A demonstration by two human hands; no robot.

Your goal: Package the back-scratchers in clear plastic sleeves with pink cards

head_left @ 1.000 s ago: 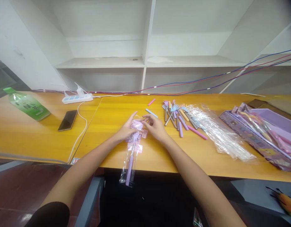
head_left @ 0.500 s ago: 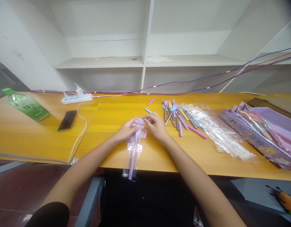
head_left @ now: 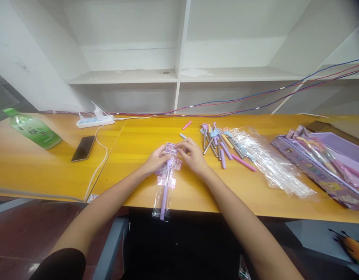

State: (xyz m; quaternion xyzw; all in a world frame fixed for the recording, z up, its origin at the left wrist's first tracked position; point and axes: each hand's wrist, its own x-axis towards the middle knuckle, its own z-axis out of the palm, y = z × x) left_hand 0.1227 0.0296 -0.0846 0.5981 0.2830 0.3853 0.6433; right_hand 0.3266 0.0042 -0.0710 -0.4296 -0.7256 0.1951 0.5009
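A clear plastic bag [head_left: 157, 202] with a purple hand-shaped scratcher [head_left: 164, 197] inside hangs partly over the table's front edge. Its pink-purple printed header [head_left: 171, 147] is at the top. My left hand [head_left: 156, 159] grips the bag's upper left side, thumb across it. At the header's right edge, my right hand [head_left: 191, 154] pinches with thumb and forefinger. Small pink cards [head_left: 178, 164] show beneath the bag. Right of my hands lies a pile of scratchers [head_left: 216, 134] with metal rods and coloured handles, beside a stack of clear bags [head_left: 272, 167].
A purple box [head_left: 316, 167] with packaged scratchers stands at the right. On the left are a green bottle [head_left: 33, 130], a phone [head_left: 83, 148], a power strip [head_left: 94, 121] and a white cable. Shelves [head_left: 124, 76] rise behind the table [head_left: 133, 136].
The bag with the purple scratcher has shifted slightly up, its header tilting between my hands. My right fingertips have moved a little left along the header.
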